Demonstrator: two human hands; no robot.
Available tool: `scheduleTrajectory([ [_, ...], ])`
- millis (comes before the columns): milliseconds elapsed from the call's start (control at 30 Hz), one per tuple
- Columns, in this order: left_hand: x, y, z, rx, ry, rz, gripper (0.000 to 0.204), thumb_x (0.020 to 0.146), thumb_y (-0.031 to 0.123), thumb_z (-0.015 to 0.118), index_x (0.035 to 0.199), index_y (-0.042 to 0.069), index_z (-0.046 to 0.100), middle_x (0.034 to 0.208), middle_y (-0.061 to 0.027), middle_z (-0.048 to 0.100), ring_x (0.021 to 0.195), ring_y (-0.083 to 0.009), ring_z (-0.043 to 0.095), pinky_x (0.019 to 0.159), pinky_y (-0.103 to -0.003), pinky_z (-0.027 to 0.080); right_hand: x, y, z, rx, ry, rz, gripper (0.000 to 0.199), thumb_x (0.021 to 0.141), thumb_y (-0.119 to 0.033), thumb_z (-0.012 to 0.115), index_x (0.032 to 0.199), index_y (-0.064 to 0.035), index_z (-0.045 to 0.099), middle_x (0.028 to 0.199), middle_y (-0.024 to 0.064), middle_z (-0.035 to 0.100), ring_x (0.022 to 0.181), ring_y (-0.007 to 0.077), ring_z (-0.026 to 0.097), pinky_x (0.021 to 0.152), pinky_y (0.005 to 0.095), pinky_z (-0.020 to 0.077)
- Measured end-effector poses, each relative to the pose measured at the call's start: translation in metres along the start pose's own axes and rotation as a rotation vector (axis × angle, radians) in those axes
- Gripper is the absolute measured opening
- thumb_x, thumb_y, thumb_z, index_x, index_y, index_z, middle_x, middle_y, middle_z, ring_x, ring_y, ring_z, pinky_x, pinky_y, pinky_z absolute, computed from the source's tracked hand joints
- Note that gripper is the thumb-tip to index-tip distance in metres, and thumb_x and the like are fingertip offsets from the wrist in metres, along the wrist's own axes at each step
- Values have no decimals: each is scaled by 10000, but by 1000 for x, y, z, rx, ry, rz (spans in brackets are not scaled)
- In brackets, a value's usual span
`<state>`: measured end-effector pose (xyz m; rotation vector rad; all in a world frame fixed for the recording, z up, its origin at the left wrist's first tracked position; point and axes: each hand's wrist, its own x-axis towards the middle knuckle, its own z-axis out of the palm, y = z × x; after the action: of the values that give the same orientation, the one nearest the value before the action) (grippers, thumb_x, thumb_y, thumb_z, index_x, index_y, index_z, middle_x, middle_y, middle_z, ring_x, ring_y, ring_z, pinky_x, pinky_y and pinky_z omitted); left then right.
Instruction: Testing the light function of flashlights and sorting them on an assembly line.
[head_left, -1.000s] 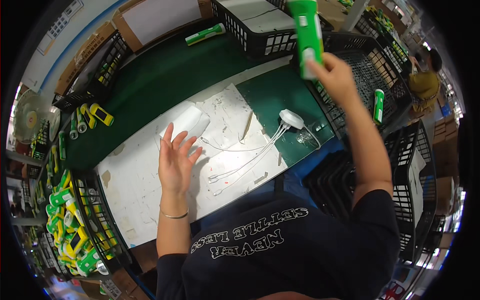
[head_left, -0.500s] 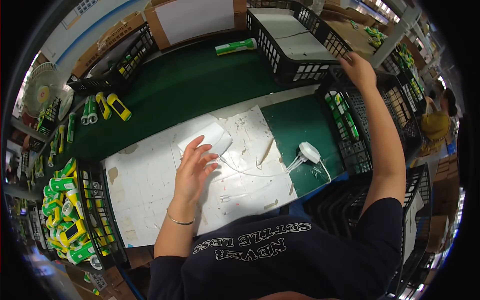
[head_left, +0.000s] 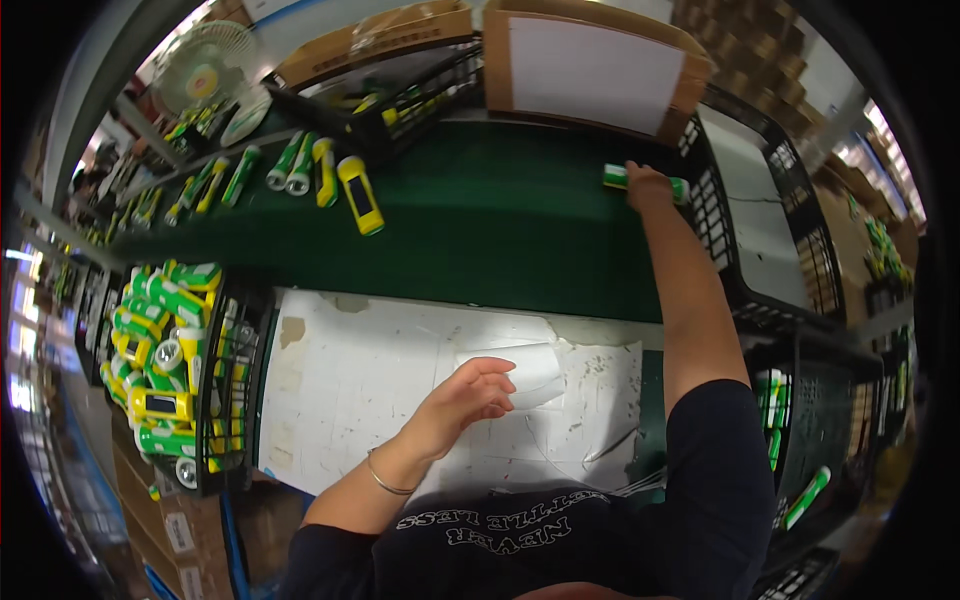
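Observation:
My right hand (head_left: 651, 188) is stretched out to the far side and closes round a green and white flashlight (head_left: 614, 176) lying on the dark green surface. Both ends of the flashlight show beyond the fingers; its middle is hidden. Over the white work board (head_left: 350, 400) hovers my left hand (head_left: 468, 402), fingers loosely bent and apart, with nothing in them. Beside its fingertips lies a white sheet or sleeve (head_left: 537, 375) on the board.
At left a black crate (head_left: 230, 390) holds heaped green and yellow flashlights (head_left: 160, 320). More flashlights (head_left: 360, 195) stand along the belt (head_left: 480, 240). A black basket (head_left: 720, 220) with grey sheets and a cardboard box (head_left: 595, 75) border the far right; another crate (head_left: 830, 400) sits nearer.
My right hand has left the right-hand crate and come to the flashlight on the green surface. The whole view has turned to the right. My left hand remains above the board.

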<state>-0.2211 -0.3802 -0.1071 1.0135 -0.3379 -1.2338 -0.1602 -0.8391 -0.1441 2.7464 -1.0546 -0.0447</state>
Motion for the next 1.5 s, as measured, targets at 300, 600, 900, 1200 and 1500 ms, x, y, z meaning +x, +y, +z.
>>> scheduleTrajectory([
  [300,25,4,-6,-512,-63,-101,467,954,353,320,1276,20,388,1224,-185,501,1107,-320,520,914,-456,442,-161,-42,-111,415,266,-855,388,731,-159,639,1108,-207,561,1086,15,583,936,247,592,735,363,503],
  [600,15,-29,33,-551,-128,-196,390,909,420,451,1115,93,501,934,-107,590,774,-205,600,666,-340,532,-356,-47,-143,941,438,-467,415,723,-124,666,1122,-114,552,1072,38,598,649,137,575,528,225,434],
  [900,-9,-49,38,-276,-58,-163,399,897,376,472,1131,54,492,984,-135,591,823,-199,588,678,-329,523,-462,-39,-69,1271,-92,-135,283,757,-182,661,995,-47,591,855,42,610,525,74,422,491,233,365],
  [1200,-19,-66,45,-389,-68,-146,374,902,380,477,1057,39,489,844,-110,562,691,-180,567,560,-295,503,-481,-46,-57,1288,0,-256,141,850,-128,524,856,8,560,760,96,508,611,185,503,574,284,409],
  [1500,-32,-77,64,-179,-125,-74,478,943,395,370,1157,-26,443,1035,-169,550,984,-278,566,787,-379,506,-492,-75,-61,2039,-676,-74,243,858,-211,587,1008,-28,531,761,-27,536,512,13,374,439,172,286],
])
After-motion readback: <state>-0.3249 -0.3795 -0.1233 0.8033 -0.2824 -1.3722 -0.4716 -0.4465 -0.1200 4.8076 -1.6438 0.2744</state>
